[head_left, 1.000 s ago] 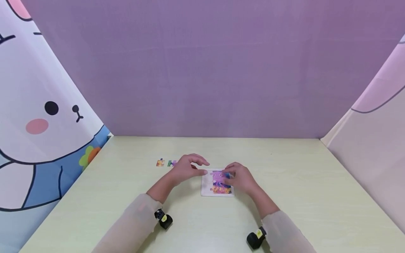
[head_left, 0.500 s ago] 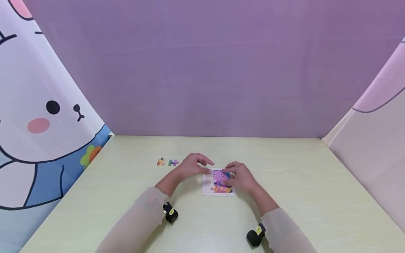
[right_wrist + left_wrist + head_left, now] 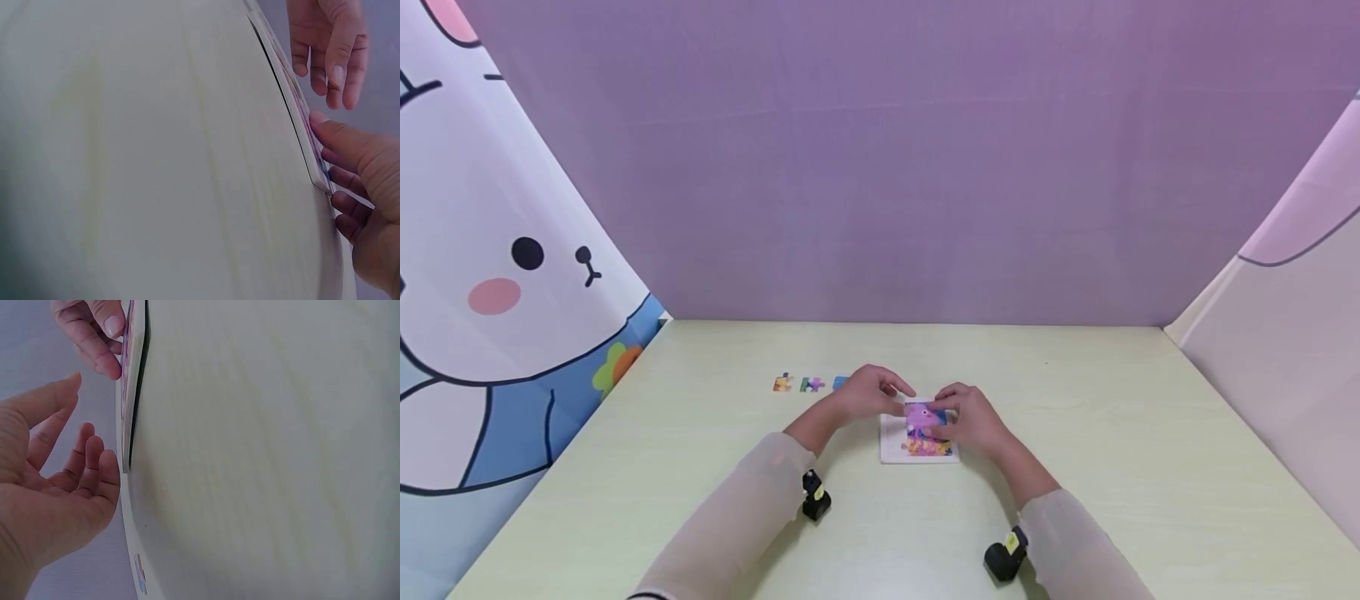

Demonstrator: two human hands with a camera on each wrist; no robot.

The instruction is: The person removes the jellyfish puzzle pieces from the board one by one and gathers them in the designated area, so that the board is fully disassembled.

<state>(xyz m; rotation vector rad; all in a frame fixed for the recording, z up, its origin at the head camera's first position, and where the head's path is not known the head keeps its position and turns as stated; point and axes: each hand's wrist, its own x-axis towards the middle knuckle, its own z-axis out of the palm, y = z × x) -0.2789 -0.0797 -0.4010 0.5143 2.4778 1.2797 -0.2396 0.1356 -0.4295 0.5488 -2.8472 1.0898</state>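
A white puzzle tray point(image 3: 892, 442) lies on the table, partly filled with joined jigsaw pieces point(image 3: 922, 422) showing a pink figure; a strip along its left side is bare. Over the tray's upper left corner hovers my left hand point(image 3: 867, 393), thumb and index finger apart, with nothing seen between them. My right hand point(image 3: 976, 421) is at the tray's right side, its thumb and fingertips resting on the pieces and edge. In the right wrist view the right thumb point(image 3: 340, 134) touches the tray's face. Part of the picture is hidden under the right fingers.
Loose jigsaw pieces lie in a row left of the tray: a yellow one point(image 3: 782, 382), a green and purple one point(image 3: 812, 384) and a blue one point(image 3: 840, 382) partly behind the left hand. A purple cloth wall point(image 3: 917, 167) stands behind the table point(image 3: 1075, 400).
My left hand has moved right, closer to the tray's upper left corner, uncovering the blue piece. The right hand has stayed nearly still at the tray's right side.
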